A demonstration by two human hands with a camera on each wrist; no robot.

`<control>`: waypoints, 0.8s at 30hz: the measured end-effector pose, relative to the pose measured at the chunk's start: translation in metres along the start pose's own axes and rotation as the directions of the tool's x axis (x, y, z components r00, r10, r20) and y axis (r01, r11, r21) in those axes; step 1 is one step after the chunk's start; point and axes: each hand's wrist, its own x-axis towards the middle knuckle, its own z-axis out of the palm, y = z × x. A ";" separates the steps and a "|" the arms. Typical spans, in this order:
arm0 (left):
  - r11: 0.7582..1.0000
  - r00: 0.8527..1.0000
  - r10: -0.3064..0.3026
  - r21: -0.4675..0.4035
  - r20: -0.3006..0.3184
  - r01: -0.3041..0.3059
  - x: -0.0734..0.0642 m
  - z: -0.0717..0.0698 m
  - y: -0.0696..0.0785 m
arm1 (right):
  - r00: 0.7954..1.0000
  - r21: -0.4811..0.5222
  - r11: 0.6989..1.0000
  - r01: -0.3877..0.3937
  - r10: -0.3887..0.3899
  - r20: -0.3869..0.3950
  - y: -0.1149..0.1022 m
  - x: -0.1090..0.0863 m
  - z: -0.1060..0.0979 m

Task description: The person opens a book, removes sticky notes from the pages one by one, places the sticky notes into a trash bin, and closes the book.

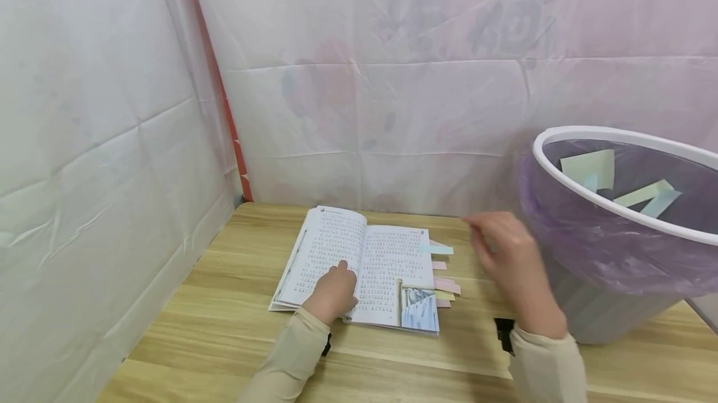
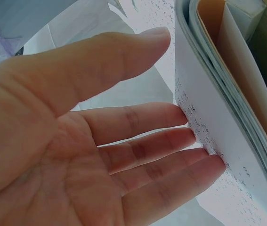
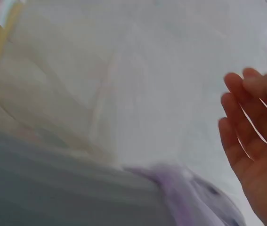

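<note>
An open book (image 1: 387, 266) with printed text lies on the wooden table, a small picture at the lower right of its right page. My left hand (image 1: 332, 294) rests on the left page near the fold. In the left wrist view, the fingers of this left hand (image 2: 138, 146) are straight, their tips against the page. Several coloured sticky tabs (image 1: 439, 265) stick out from the book's right edge. Between book and bin, my right hand (image 1: 510, 256) is raised and blurred. The right wrist view shows this right hand (image 3: 260, 127) with loosely bent fingers and nothing held.
A grey bin (image 1: 583, 303) with a purple liner (image 1: 561, 235) and white rim stands at the right. Paper pieces (image 1: 589, 169) in pale yellow and blue lie inside it. Pale sheeting (image 1: 359, 110) hangs behind and left of the table (image 1: 224, 303).
</note>
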 end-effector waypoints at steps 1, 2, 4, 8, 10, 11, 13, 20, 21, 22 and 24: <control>1.000 1.000 0.001 -0.001 0.000 -0.001 0.000 0.000 0.000 | 0.997 0.000 1.000 -0.022 0.022 0.075 0.004 -0.003 0.008; 1.000 1.000 -0.001 -0.003 0.001 0.001 0.000 0.000 0.000 | 0.987 -0.005 0.998 -0.055 0.055 0.149 0.007 -0.006 0.016; 1.000 1.000 -0.003 -0.002 0.000 0.003 0.000 0.000 0.000 | 0.949 -0.030 0.992 -0.125 0.128 0.290 0.013 -0.013 0.028; 1.000 1.000 -0.011 -0.001 0.007 0.011 0.000 0.001 0.001 | 0.850 -0.095 0.964 -0.248 0.264 0.457 0.024 -0.025 0.046; 1.000 1.000 -0.011 0.007 0.012 0.011 0.000 0.001 0.001 | 0.821 -0.117 0.956 -0.268 0.290 0.491 0.030 -0.031 0.053; 1.000 1.000 -0.012 0.009 0.014 0.011 -0.001 0.002 0.001 | 0.813 -0.128 0.955 -0.268 0.295 0.502 0.033 -0.032 0.057; 1.000 1.000 -0.013 0.011 0.016 0.013 -0.001 0.002 0.001 | 0.797 -0.143 0.957 -0.254 0.291 0.529 0.038 -0.034 0.064; 1.000 1.000 -0.022 0.020 0.009 0.022 0.000 0.002 0.003 | 0.692 -0.193 0.962 -0.195 0.274 0.668 0.056 -0.031 0.090; 1.000 1.000 -0.021 0.023 0.007 0.020 0.000 0.002 0.003 | 0.676 -0.204 0.961 -0.187 0.276 0.683 0.058 -0.030 0.092; 0.999 1.000 -0.020 0.026 0.005 0.020 0.001 0.002 0.003 | 0.663 -0.212 0.962 -0.174 0.273 0.697 0.060 -0.030 0.095; 0.999 1.000 -0.021 0.029 -0.002 0.021 0.001 0.002 0.003 | 0.646 -0.226 0.963 -0.145 0.265 0.716 0.063 -0.030 0.100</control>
